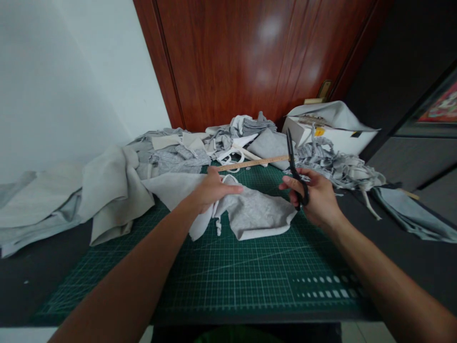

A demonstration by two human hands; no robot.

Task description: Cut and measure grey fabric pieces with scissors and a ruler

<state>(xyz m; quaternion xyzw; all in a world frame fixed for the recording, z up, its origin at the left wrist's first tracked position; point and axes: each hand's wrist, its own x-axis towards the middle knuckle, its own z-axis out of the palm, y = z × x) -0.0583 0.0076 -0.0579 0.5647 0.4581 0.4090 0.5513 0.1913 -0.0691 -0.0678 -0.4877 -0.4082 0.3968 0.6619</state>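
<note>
My right hand (317, 197) holds black scissors (292, 157) by the handles, with the blades pointing up and away from me. A piece of light grey fabric (260, 212) lies crumpled over the green cutting mat (228, 267). My left hand (214, 189) grips this fabric near its middle, thumb stretched to the right; the other fingers are mostly hidden. A small curled strip (218, 226) hangs at the fabric's near side. Just beyond my left hand lie a wooden ruler (253, 163) and a pair of white handles (228, 156). The black scissors are apart from the fabric.
Folded grey fabric (103, 186) is heaped at the left, and more cloth (178, 155) lies along the back. A white box (332, 136) stands at the back right, behind a tangle of fabric strips (339, 164). Behind the table is a brown wooden door (232, 62).
</note>
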